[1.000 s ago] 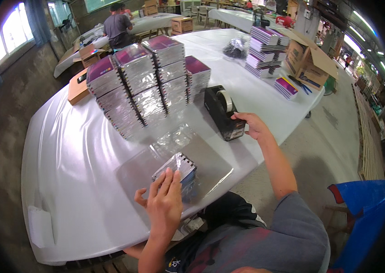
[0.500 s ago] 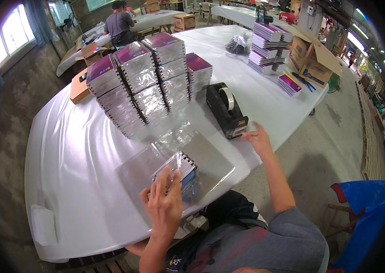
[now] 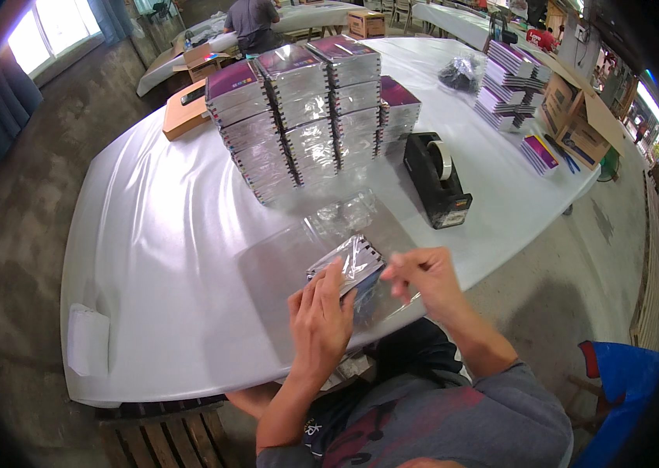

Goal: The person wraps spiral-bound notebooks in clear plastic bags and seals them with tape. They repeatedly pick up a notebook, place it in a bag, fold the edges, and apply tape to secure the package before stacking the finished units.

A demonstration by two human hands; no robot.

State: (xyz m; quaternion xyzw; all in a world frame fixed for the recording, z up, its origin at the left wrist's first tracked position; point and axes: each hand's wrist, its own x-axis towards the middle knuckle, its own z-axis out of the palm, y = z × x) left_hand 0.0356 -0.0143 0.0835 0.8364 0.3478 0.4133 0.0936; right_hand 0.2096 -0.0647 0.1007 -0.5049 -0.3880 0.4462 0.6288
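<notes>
A small stack of spiral-bound notebooks (image 3: 360, 257) in clear plastic wrap lies near the table's front edge, on a flat clear sheet (image 3: 267, 261). My left hand (image 3: 320, 312) grips it, fingers over the top and thumb at the near side. Just right of the stack hovers my right hand (image 3: 429, 282), its fingers pinched and slightly blurred; anything between them is too small to make out. A black tape dispenser (image 3: 432, 183) with a roll of clear tape stands beyond the right hand.
Tall piles of wrapped notebooks (image 3: 306, 117) rise behind the work spot. Farther right are unwrapped notebooks (image 3: 510, 86), a cardboard box (image 3: 571, 117) and blue-handled pliers (image 3: 563, 154). A white folded piece (image 3: 88, 341) lies at the left edge. A person (image 3: 251, 23) sits at another table.
My right hand has come from the tape dispenser's front end back to the stack's right side. The left hand stays on the stack. The whole view has shifted.
</notes>
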